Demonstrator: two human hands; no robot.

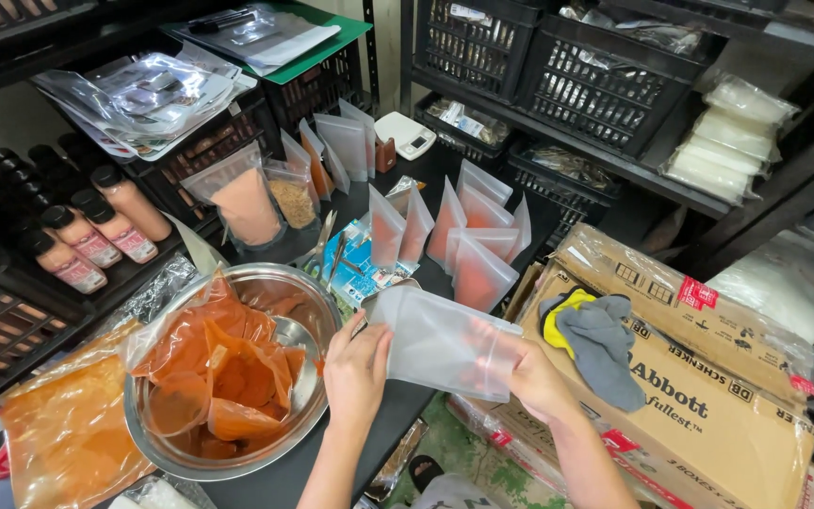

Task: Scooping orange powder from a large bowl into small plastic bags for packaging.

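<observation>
1. Two hands share one frosted plastic pouch (445,344): the left hand (355,372) pinches its left end near the mouth, and the right hand (534,377) clasps its right end, so each grip is closed on the pouch.
2. Soft, thin and translucent, the pouch is a rounded rectangle, empty as far as can be seen. Its long axis runs left to right, tilted slightly down toward the right hand, and its open end points left toward the bowl.
3. It hangs above the front edge of the dark worktop (383,415), between a steel bowl (317,311) and a cardboard box (708,405).
4. Round and shiny, the bowl sits just left of the left hand and carries a crumpled clear bag (223,363) of orange-red powder.
5. Another slack bag of orange powder (68,434) lies left of the bowl.
6. On the brown, taped box to the right rests a grey and yellow glove (595,335), limp and fabric-like.
7. Behind the held pouch, several filled pouches (478,245) stand upright in a cluster, each showing pale red contents.
8. Further left stand two open bags (256,203), one with pinkish powder and one with tan grains.
9. Capped bottles (96,236) of pinkish powder lie on the left shelf.
10. A small white scale (405,134) sits at the back.
</observation>
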